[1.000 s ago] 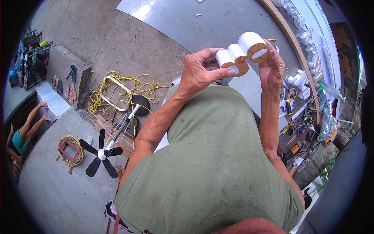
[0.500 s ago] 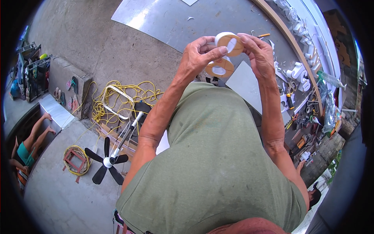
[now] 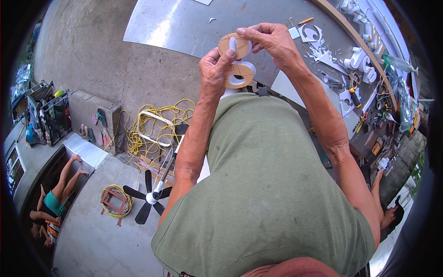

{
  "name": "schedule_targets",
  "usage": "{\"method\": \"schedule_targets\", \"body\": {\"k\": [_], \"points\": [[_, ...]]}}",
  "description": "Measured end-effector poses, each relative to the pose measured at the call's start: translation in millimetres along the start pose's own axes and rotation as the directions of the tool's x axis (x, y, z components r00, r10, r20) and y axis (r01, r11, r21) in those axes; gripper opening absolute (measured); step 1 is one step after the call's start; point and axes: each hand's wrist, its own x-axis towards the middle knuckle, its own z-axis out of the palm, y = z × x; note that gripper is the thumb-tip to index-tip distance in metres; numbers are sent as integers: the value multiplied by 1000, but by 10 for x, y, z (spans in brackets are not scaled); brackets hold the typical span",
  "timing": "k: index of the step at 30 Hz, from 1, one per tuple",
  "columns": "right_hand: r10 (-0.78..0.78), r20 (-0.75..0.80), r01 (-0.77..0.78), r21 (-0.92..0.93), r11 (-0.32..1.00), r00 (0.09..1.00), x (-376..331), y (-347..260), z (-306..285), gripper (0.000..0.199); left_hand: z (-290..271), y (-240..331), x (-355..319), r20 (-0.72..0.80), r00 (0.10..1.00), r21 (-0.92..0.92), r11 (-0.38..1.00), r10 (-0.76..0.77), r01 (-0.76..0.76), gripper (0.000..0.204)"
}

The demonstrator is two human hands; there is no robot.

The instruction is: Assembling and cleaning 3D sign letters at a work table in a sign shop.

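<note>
A cut-out letter shape (image 3: 244, 70) with two rounded loops, one above the other, is held up over the near edge of the metal sheet. Its face is brown with thin lines, and its thick sides are white. My left hand (image 3: 216, 71) pinches it from the left where the loops meet, thumb on the brown face. From the upper right, my right hand (image 3: 272, 41) grips the rim of the top loop between thumb and fingers. My fingertips behind it are hidden.
The grey metal sheet (image 3: 175, 27) has white offcuts (image 3: 325, 57), an orange pencil (image 3: 306, 21) and scissors (image 3: 354, 79) on its right side. Left on the floor lie tangled yellow cord (image 3: 138, 134) and a black-bladed fan (image 3: 151, 198). Another person's legs (image 3: 64, 180) show far left.
Both hands and the letter shape have moved left in the picture. The right hand's wrist has swung up and away, and the shape has turned so its face shows differently.
</note>
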Motion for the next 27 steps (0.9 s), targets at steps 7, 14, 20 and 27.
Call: {"method": "schedule_targets", "body": {"k": [7,14,20,27], "points": [[-127,32,116,232,966,991,-156,-39,26,42,-112,164,68,-38,996,-80,993,83,-86,44],[-142,217,102,185,977,966,-368,169,58,38,-156,214,355,-150,987,-433,901,-58,-13,50],[-188,265,114,271,956,946,-283,91,151,52,-87,154,387,9,997,-534,842,-81,73,54],[-251,256,194,229,954,933,-297,59,158,55,-33,233,297,72,996,-527,845,-61,90,56]]}}
